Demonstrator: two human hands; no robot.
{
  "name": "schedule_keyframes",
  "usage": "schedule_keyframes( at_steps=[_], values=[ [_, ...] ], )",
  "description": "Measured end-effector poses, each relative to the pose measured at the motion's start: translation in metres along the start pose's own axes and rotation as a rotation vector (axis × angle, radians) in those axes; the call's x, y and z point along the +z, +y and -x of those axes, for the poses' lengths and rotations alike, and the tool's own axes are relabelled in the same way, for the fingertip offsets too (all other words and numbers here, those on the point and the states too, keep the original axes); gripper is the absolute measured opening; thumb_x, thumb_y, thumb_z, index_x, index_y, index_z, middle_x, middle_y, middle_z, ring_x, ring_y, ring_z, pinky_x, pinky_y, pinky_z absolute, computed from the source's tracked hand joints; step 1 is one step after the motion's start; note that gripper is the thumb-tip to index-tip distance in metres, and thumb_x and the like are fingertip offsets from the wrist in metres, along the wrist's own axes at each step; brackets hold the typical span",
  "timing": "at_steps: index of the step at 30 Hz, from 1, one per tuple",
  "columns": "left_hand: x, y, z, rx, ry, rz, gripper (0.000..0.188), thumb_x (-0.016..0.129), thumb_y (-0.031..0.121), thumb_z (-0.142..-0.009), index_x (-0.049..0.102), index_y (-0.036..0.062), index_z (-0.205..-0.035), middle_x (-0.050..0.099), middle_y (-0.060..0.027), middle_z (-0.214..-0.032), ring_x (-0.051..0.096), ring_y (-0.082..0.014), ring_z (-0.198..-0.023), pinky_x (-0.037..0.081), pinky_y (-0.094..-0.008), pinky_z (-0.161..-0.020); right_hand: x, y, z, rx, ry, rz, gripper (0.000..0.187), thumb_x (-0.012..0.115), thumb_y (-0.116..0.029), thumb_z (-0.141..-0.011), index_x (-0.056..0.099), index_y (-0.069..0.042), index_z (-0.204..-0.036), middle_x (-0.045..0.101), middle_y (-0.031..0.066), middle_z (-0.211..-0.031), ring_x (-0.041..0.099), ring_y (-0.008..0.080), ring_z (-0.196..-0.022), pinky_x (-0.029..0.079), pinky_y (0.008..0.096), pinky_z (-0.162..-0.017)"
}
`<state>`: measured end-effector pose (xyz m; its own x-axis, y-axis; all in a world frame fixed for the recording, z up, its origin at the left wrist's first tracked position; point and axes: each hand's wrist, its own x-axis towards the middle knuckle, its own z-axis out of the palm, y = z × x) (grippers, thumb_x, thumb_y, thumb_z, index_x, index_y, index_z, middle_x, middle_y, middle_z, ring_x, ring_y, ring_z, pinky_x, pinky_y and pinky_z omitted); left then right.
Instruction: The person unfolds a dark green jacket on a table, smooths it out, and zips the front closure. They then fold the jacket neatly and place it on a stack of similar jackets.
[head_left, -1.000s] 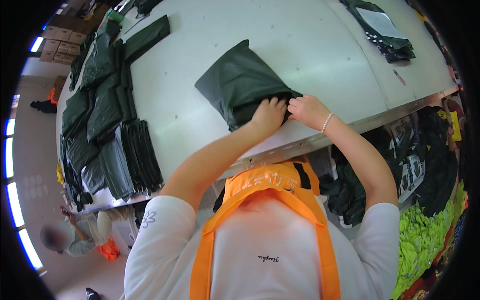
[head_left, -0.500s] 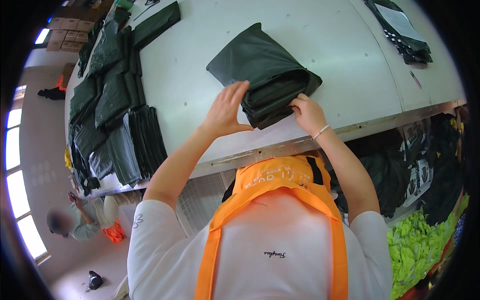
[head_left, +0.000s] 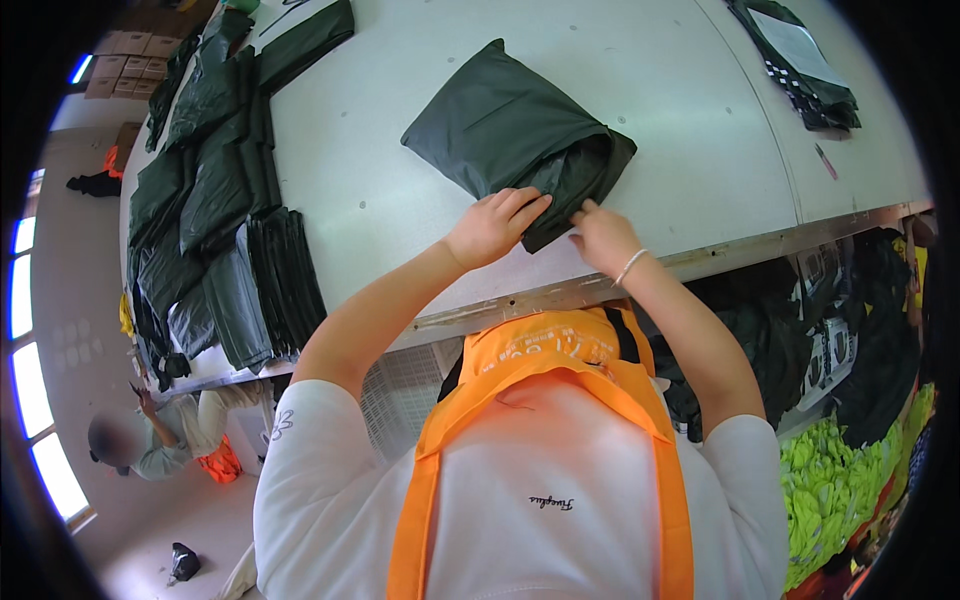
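A dark green-black plastic bag (head_left: 500,115), plump with something inside, lies tilted on the white table in front of me. Its near right end is loosely folded, and the contents are hidden. My left hand (head_left: 497,226) grips the near edge of the bag, fingers over the top. Just to the right, my right hand (head_left: 606,240) has its curled fingers on the folded end, pinching the plastic; its fingertips are slightly blurred.
Piles of similar dark bags (head_left: 215,200) cover the table's left side. Dark packs with a white sheet (head_left: 800,45) and a pen (head_left: 826,162) are at the right. Bright yellow-green items (head_left: 840,490) lie below the metal table edge (head_left: 740,250). Another person (head_left: 165,440) is at far left.
My left hand has moved right from beside the bag onto its near edge. My right hand has shifted slightly down, and the bag's open end now lies flatter and more closed.
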<state>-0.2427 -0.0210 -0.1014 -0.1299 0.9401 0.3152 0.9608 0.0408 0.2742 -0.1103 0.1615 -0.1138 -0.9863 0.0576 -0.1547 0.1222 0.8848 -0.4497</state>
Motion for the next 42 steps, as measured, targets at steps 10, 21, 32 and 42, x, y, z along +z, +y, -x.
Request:
schedule_keyframes(
  at_steps=[10,21,32,42],
  values=[
    [-0.021,0.005,-0.034,0.074,-0.214,0.243,0.031,0.066,0.001,-0.067,0.065,0.0046,-0.097,0.055,-0.0088,-0.095,0.059,-0.0269,-0.085,0.051,-0.0349,-0.067,-0.001,-0.023,0.024,-0.098,0.277,-0.556,0.01,0.064,-0.007,-0.078,0.064,0.0,-0.086,0.058,0.0132,-0.085,0.059,0.032,-0.078,0.048,0.0384,-0.068],
    [0.051,0.036,-0.061,0.084,-0.459,0.414,0.019,0.066,0.011,-0.063,0.062,0.0037,-0.081,0.054,-0.015,-0.086,0.059,-0.0363,-0.075,0.049,-0.043,-0.065,-0.023,-0.011,0.081,-0.123,0.163,-0.695,0.003,0.063,-0.003,-0.07,0.061,-0.003,-0.072,0.056,0.0108,-0.079,0.058,0.0297,-0.074,0.047,0.0361,-0.065],
    [0.057,0.042,-0.088,-0.436,0.115,0.444,0.034,0.07,0.005,-0.063,0.057,0.0034,-0.094,0.053,-0.0134,-0.092,0.057,-0.0326,-0.084,0.048,-0.0387,-0.07,-0.002,0.01,0.041,0.551,0.465,-0.578,0.025,0.065,-0.023,-0.083,0.061,0.0,-0.075,0.063,0.0147,-0.066,0.062,0.0298,-0.062,0.049,0.0364,-0.06],
    [0.056,0.031,-0.061,-0.177,0.273,0.356,0.028,0.072,0.005,-0.07,0.061,0.0026,-0.096,0.056,-0.0116,-0.095,0.06,-0.0295,-0.081,0.051,-0.0344,-0.069,0.039,0.025,0.004,0.55,0.523,-1.316,0.015,0.062,-0.011,-0.083,0.058,0.003,-0.078,0.063,0.0123,-0.065,0.061,0.0211,-0.058,0.048,0.0329,-0.057]
  ],
)
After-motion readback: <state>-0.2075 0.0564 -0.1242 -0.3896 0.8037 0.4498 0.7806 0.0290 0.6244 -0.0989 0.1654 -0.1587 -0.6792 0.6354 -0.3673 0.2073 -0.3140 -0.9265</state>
